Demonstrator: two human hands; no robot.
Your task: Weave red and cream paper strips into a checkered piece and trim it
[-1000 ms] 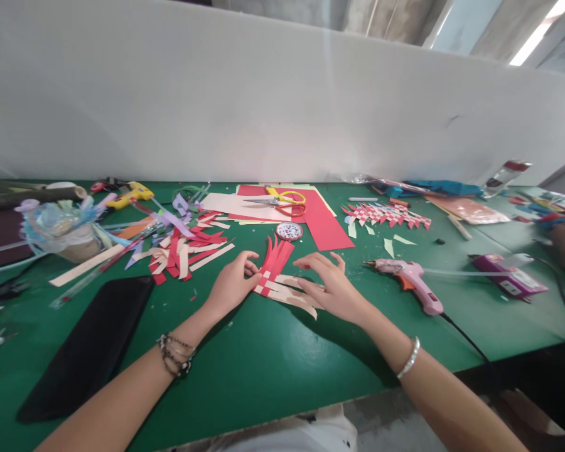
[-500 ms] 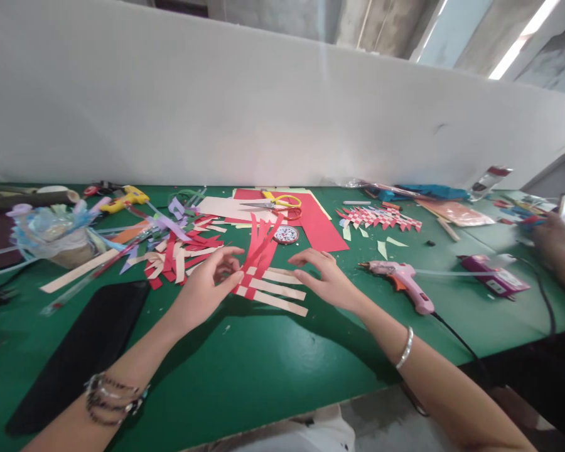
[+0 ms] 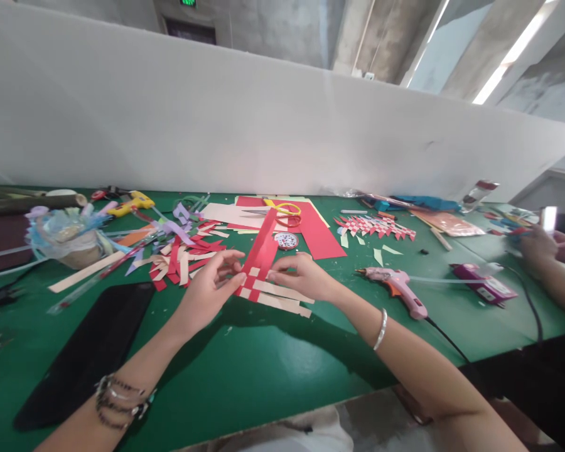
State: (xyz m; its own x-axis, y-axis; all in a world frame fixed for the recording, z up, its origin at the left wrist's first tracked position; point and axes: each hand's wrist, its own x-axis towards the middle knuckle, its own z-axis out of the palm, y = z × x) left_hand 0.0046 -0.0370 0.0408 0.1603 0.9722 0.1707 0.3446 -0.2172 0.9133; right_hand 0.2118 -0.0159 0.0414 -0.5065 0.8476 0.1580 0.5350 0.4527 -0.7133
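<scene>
A small piece of woven red and cream paper strips (image 3: 255, 284) is held above the green table. My left hand (image 3: 211, 285) pinches its left edge between thumb and fingers. Red strips stand up and away from the weave, while loose cream strips reach out to the right. At the right side of the weave, my right hand (image 3: 306, 276) has its thumb and fingertips closed on a cream strip; the fingertips partly cover it. Behind the weave lie a round dish of small beads (image 3: 286, 240) and yellow-and-red-handled scissors (image 3: 287, 213) on paper sheets.
Loose paper strips (image 3: 183, 257) lie in a heap at left, near a black pouch (image 3: 87, 351). On the right are a pink glue gun (image 3: 400, 289), a finished-looking woven strip (image 3: 376, 226) and a purple box (image 3: 484, 282). Another person's hands (image 3: 541, 245) hold a phone.
My right hand has moved left and closed on the strips at the weave. The upright red strips have drawn together. My left hand keeps its hold.
</scene>
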